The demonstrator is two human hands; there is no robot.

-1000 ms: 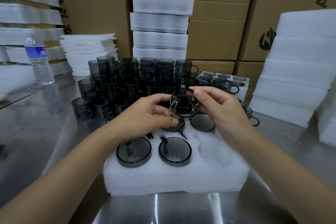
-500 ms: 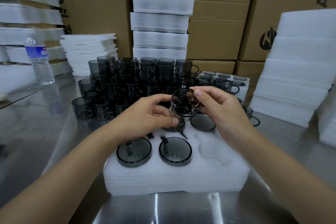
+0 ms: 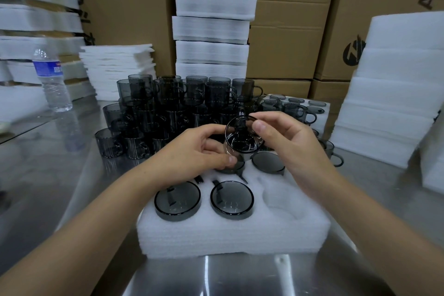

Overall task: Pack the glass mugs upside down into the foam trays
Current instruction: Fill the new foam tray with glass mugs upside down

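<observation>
Both hands hold one mug in the air over the far half of the foam tray. The left hand curls round its lower side and the right hand pinches the upper rim, so the grip is a shared one, closed on the glass. The mug lies on its side, its long axis running roughly toward the camera and one round end facing the viewer; whether that end is the mouth or the base I cannot tell. The empty pocket sits in the near right corner of the tray, below and nearer than the mug. It is on the right hand's side, so that hand looks better placed to carry the mug down. First the mug probably needs a quarter turn to bring its mouth down. Two packed mugs fill the near row just beside that pocket, and more sit behind it. The free way in is from above. The loose mugs crowd the surface behind the tray, so there is little room to swing back.
</observation>
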